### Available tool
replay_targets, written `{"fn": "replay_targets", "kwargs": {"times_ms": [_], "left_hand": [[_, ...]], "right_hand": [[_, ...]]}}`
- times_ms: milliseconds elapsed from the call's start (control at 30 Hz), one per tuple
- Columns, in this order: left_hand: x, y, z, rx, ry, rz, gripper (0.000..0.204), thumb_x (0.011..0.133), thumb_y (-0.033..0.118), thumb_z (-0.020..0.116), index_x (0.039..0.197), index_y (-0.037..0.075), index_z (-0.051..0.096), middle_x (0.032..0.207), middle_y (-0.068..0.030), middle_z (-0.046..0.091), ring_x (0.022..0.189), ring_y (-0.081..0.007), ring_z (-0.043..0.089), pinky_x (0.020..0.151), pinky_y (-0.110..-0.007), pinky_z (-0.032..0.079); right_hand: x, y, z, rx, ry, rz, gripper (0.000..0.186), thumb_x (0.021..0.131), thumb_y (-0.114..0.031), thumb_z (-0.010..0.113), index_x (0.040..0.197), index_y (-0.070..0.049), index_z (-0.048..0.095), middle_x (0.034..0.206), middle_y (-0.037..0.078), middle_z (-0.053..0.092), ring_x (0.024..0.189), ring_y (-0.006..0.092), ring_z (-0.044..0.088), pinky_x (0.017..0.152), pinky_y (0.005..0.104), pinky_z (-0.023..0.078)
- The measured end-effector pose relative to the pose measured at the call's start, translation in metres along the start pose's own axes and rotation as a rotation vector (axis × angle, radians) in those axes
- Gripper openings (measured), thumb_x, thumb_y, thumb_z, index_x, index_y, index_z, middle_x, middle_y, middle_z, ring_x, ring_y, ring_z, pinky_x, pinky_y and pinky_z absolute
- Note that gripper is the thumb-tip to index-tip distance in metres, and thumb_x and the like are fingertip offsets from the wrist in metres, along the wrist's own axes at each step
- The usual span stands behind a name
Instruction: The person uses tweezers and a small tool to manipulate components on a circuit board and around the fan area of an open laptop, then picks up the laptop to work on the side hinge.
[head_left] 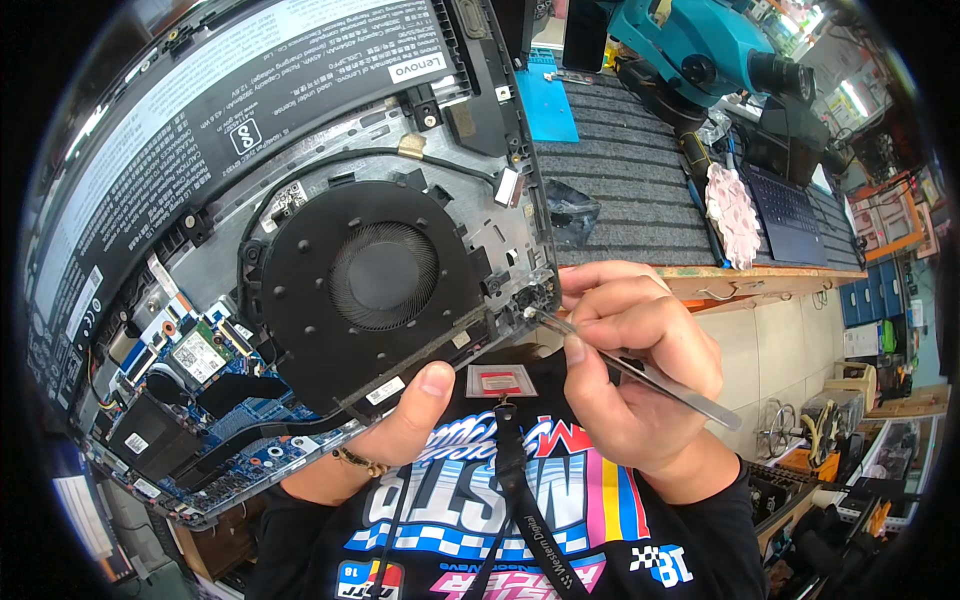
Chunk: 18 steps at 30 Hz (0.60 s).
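An opened laptop [470, 215] is held up tilted in front of me, its inside facing me. Its black fan [350, 235] sits near the middle, beside a long black battery [250, 90] and a blue circuit board [262, 425]. My left hand [412, 415] grips the laptop's near edge, thumb on top, with its other fingers hidden underneath. Pinched in my right hand [640, 365] are metal tweezers [690, 400], their tips at a small dark part [535, 297] in the laptop's right corner. Whether the tips grasp anything is too small to tell.
Behind the laptop is a workbench with a ribbed grey mat [630, 170]. On it stand a teal microscope [700, 50], a blue pad [550, 105], a pinkish lumpy item [733, 215] and a dark laptop keyboard [790, 205]. Shelves and assorted items line the right side.
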<state>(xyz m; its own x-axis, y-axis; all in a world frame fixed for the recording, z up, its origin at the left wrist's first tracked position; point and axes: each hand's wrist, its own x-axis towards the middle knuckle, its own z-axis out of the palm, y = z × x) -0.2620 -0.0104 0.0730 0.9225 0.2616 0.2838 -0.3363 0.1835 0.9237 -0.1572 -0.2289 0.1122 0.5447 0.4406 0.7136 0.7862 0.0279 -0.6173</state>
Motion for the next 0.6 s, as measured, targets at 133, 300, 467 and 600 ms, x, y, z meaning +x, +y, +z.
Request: {"fn": "replay_targets", "kwargs": {"times_ms": [133,300,467,600], "left_hand": [[0.001,-0.0006,0.0034,-0.015,0.012,-0.004,0.064,0.1,0.023,0.075,0.155,-0.001,0.052,0.147,-0.0195,0.065,0.134,-0.0348,0.067,0.11,-0.052,0.059],[0.0024,-0.0027,0.0072,-0.036,0.024,-0.01,0.066,0.099,0.023,0.075,0.155,-0.002,0.051,0.147,-0.0197,0.064,0.134,-0.0349,0.067,0.11,-0.052,0.06],[0.0028,-0.0079,0.0093,-0.061,0.047,-0.005,0.067,0.099,0.023,0.075,0.156,-0.002,0.05,0.147,-0.0198,0.064,0.134,-0.035,0.067,0.109,-0.052,0.06],[0.003,-0.0052,0.0107,-0.07,0.065,-0.011,0.067,0.099,0.023,0.075,0.156,-0.002,0.05,0.147,-0.0199,0.064,0.134,-0.0351,0.067,0.109,-0.052,0.06]], "right_hand": [[-0.0052,-0.0001,-0.0004,0.07,-0.001,0.067,0.02,0.088,0.014,0.068,0.1,0.002,0.059,0.102,0.02,0.07,0.111,0.0395,0.074,0.095,0.05,0.061],[-0.0041,-0.0022,0.0005,0.221,0.074,0.15,0.017,0.091,0.011,0.071,0.1,0.001,0.06,0.1,0.017,0.071,0.108,0.0363,0.074,0.095,0.0479,0.062],[-0.0027,0.0004,-0.0016,0.387,0.164,0.206,0.013,0.091,0.01,0.073,0.097,0.002,0.064,0.096,0.016,0.074,0.102,0.0335,0.076,0.097,0.0466,0.062],[-0.0037,0.0039,-0.0044,0.323,0.091,0.157,0.011,0.098,0.004,0.072,0.1,0.002,0.062,0.1,0.018,0.073,0.106,0.0352,0.075,0.095,0.047,0.061]]}}
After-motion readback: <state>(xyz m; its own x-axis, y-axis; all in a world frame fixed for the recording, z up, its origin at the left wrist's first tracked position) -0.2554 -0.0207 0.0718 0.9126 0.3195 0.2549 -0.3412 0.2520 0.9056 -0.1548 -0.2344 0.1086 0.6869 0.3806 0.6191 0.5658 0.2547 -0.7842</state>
